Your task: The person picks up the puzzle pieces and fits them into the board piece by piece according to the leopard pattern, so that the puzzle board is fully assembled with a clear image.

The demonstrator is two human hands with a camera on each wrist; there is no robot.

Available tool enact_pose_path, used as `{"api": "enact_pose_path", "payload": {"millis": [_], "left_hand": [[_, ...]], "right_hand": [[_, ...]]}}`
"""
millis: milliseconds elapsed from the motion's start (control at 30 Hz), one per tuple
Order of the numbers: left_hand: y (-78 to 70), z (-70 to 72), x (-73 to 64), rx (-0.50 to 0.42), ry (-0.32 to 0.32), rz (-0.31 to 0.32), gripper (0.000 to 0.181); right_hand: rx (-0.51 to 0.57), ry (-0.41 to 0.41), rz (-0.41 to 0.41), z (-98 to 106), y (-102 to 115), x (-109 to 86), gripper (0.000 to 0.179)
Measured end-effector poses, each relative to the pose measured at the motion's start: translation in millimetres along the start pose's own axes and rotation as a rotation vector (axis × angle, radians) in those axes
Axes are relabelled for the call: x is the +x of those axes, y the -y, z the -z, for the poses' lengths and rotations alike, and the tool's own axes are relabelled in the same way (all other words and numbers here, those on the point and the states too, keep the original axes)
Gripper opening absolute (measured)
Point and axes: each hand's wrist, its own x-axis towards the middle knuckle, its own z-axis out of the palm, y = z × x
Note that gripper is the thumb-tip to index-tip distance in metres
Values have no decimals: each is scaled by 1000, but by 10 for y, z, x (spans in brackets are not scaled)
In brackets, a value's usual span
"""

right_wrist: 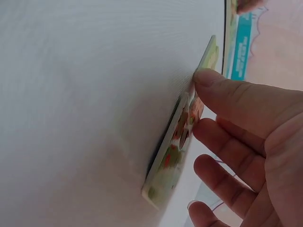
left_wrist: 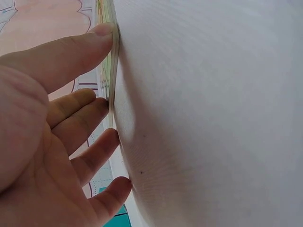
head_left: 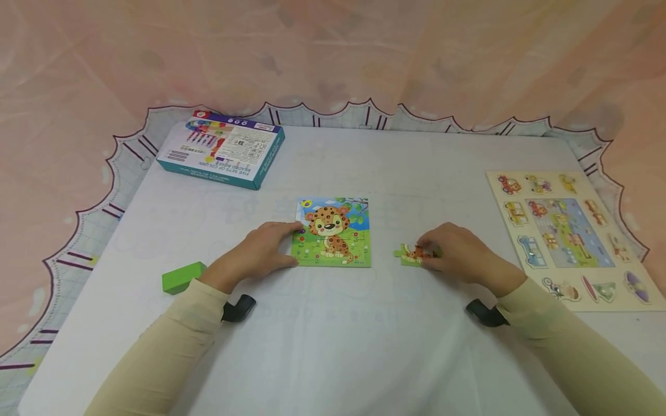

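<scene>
A square jigsaw puzzle (head_left: 333,254) with a spotted leopard cub on grass lies at the middle of the table. My left hand (head_left: 265,248) is at its left side; in the left wrist view the thumb and fingertips touch the puzzle's edge (left_wrist: 115,71), the fingers only slightly bent. To the right, my right hand (head_left: 458,254) pinches small jigsaw pieces (head_left: 411,255) printed with orange spots and green. In the right wrist view the pieces (right_wrist: 165,161) tilt up from the cloth, one by the thumb and another nearer the camera; whether they interlock I cannot tell.
A flat cardboard box (head_left: 224,150) of beads stands at the back left. A green block (head_left: 183,277) lies beside the left forearm. On the right is a wooden vehicle puzzle board (head_left: 512,231). White cloth with a scalloped border covers the table.
</scene>
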Motion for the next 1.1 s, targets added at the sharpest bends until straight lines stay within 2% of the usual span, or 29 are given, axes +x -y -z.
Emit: {"api": "enact_pose_path", "payload": {"millis": [267,833,1100], "left_hand": [[-2,4,-3,6,0,-1,73],[-17,18,-2,-3,11,14,75],[-15,11,-5,-4,4,10,74]], "right_hand": [[-55,-12,18,-11,37,55,28],[-72,-75,90,-41,108,158,29],[-2,-20,26,10,227,227,30]]}}
